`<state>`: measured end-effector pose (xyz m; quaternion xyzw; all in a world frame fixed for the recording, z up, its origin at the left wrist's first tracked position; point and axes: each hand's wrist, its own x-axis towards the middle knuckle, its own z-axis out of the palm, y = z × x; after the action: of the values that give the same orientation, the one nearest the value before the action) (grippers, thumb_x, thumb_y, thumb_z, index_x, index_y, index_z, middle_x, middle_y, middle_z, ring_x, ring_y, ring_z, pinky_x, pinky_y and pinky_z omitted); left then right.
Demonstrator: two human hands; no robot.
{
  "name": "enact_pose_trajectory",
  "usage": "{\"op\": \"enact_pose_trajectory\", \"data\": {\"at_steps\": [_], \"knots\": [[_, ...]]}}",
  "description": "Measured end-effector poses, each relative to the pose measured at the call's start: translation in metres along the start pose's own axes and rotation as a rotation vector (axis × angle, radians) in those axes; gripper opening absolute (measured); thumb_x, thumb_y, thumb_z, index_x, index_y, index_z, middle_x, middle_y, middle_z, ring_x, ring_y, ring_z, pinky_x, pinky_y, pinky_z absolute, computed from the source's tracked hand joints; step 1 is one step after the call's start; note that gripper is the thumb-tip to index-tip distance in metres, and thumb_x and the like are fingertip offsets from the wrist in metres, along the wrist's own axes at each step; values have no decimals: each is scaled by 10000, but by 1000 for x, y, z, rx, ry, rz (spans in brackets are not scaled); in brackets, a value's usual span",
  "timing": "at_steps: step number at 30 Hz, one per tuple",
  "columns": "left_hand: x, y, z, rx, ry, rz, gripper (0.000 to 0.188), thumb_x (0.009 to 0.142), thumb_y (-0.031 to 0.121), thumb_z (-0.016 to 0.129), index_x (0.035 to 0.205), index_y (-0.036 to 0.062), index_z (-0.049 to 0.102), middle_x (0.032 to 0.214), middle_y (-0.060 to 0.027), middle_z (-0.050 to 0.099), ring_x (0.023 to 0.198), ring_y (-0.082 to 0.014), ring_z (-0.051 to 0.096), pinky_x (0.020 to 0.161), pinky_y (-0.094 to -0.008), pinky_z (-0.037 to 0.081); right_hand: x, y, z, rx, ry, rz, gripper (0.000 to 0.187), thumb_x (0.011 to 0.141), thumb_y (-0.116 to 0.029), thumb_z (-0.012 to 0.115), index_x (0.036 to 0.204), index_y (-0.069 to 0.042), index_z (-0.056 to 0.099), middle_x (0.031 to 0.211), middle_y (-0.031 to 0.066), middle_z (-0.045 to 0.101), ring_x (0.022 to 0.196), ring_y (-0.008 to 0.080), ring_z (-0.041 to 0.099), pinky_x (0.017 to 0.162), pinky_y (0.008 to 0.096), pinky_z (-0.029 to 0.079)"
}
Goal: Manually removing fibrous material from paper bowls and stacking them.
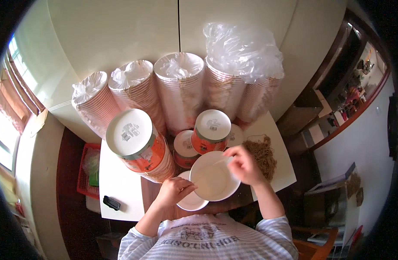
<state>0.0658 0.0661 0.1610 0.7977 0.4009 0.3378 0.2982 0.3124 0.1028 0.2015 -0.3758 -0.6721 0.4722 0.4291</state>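
A white paper tub with its open mouth facing up stands before me, overlapping a second white tub below it. My left hand is at the left side of the upper tub, its thumb and fingers pinched together beside the rim. Over the right rim, my right hand is closed with curled fingers, slightly blurred. A faint pale strand seems to cross the tub's mouth between the hands; what each pinch holds is too small to make out. Just right of that hand lies a pile of brown stringy fibre.
Upside-down orange-red tubs with white bases are stacked at the left, with a smaller pair in the middle. Tall plastic-wrapped tub stacks line the back wall. A black object lies front left, beside a red basket.
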Motion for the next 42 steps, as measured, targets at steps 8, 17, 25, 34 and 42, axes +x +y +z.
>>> {"op": "enact_pose_trajectory", "data": {"at_steps": [8,17,25,34,42], "knots": [[12,24,-16,435,-80,130,229,710,274,614,576,95,564,551,-18,531,534,-186,557,456,-300,444,9,8,57,23,-547,137,276,802,-99,571,1050,-13,487,964,55,581,782,98,565,682,251,451],[9,12,-16,397,-76,166,184,690,254,639,630,90,578,561,-20,511,516,-184,537,461,-300,432,17,21,58,-67,-581,201,153,805,-152,550,878,-22,585,789,87,622,740,156,589,668,293,450],[-13,-8,4,-59,14,-445,174,754,100,595,906,15,599,749,-96,621,670,-179,620,578,-268,491,11,40,59,-532,-420,28,132,745,-173,579,831,-97,643,726,77,628,630,208,607,589,300,466],[-31,-20,31,-303,59,-528,223,767,79,591,972,-7,571,848,-119,634,748,-166,623,646,-266,504,10,41,59,-527,-430,83,144,721,-216,567,762,-109,655,697,85,627,645,253,611,629,353,480],[-32,-20,34,-356,45,-509,219,763,72,594,964,-13,573,840,-116,633,741,-157,621,636,-258,502,7,45,60,-536,-396,108,131,693,-212,581,738,-110,650,672,86,622,625,255,607,614,354,474]]}}
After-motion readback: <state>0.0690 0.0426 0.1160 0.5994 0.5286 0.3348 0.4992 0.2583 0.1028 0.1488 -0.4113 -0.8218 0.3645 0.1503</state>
